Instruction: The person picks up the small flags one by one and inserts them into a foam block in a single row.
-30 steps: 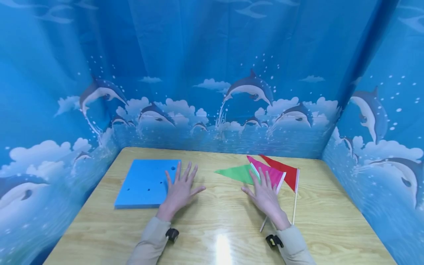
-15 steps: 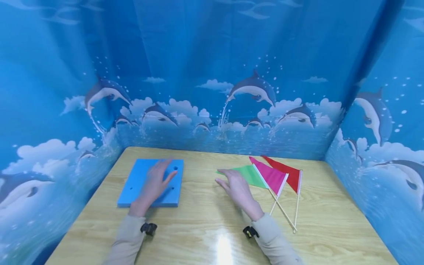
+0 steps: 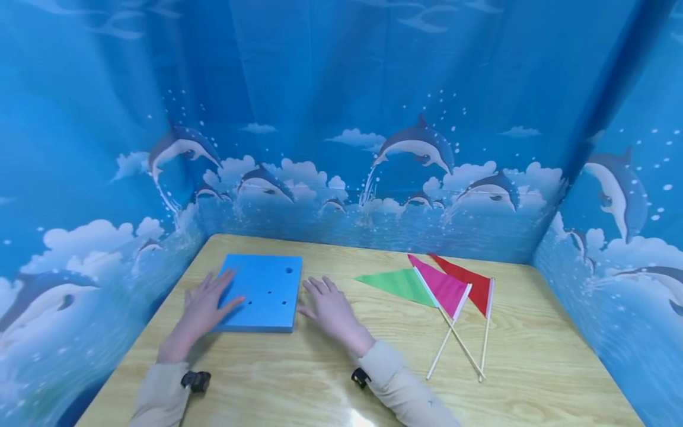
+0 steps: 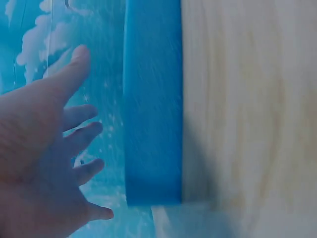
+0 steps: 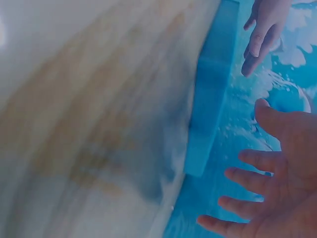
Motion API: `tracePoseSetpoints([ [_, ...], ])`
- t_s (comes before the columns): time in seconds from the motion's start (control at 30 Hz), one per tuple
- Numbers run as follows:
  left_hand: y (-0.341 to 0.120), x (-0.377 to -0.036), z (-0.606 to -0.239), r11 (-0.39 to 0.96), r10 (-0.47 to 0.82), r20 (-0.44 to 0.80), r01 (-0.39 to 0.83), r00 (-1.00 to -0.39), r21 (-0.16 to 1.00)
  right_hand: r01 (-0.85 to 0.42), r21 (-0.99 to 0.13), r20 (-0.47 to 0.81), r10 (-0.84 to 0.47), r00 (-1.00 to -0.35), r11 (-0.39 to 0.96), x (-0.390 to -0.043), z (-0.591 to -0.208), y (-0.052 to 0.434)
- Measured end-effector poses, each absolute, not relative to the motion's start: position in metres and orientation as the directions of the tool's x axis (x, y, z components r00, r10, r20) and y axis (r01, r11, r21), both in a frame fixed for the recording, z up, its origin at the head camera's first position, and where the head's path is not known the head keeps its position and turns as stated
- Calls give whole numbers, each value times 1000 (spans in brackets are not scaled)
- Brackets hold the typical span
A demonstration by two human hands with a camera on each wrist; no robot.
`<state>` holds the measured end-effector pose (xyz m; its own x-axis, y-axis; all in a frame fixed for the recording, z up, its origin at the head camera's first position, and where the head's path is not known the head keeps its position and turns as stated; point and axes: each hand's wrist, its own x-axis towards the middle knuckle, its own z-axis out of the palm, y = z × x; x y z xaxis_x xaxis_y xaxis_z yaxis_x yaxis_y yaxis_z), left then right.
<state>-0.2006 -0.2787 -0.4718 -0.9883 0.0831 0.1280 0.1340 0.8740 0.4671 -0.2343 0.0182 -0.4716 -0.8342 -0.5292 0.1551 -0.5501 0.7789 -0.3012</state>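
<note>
A flat blue foam board (image 3: 261, 291) with several small holes lies on the wooden table (image 3: 373, 367), left of centre. My left hand (image 3: 205, 306) is at its left edge, fingers spread and straight, thumb over the board's near corner. My right hand (image 3: 328, 305) lies just off the board's right edge, fingers straight, holding nothing. The left wrist view shows the board's edge (image 4: 153, 104) beside my open left hand (image 4: 44, 148). In the right wrist view the board (image 5: 210, 94) sits between my right hand (image 5: 277, 173) and the left hand's fingers (image 5: 262, 34).
Three small flags on thin sticks lie right of centre: a green flag (image 3: 400, 283), a pink flag (image 3: 441, 286) and a red flag (image 3: 469, 281), their sticks crossing. Blue dolphin-print curtains (image 3: 341, 118) wall the table on three sides.
Both hands have moved left. The left hand slid from the board's right side across to its left edge. The right hand left the flags and came to the board's right edge.
</note>
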Motion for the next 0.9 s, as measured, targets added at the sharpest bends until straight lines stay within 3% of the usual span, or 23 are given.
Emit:
tracePoseSetpoints([
  [0.23, -295, -193, -482, 880, 87, 28, 90, -996, 466, -567, -265, 54, -575, -816, 780, -230, -481, -1],
  [0.9, -277, -195, -481, 896, 109, 23, 108, -994, 432, -552, -189, -7, -563, -826, 812, -229, -479, 14],
])
